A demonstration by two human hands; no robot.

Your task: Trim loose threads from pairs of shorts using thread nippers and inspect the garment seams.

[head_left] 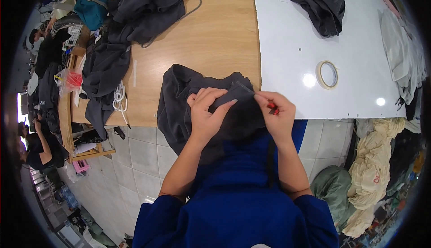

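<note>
Head view: your left hand [205, 113] grasps the dark grey garment [173, 95] with the thumb laid along the fabric, while your right hand [283, 117] pinches its edge between thumb and fingertip. The two grips, set apart, appear to hold the span between them extended and in sight. A small red tool [273, 108] sits in your curled right fingers, presumably to keep it within reach; its exact type cannot be told. The garment lies at the near edge of the wooden tabletop [179, 50], partly hanging toward you, which probably lets the surface carry some of its weight. Its cloth is matte, soft and heavily folded. To the right, a glossy white tabletop [287, 81] carries a ring-shaped roll of cream tape [319, 75].
</note>
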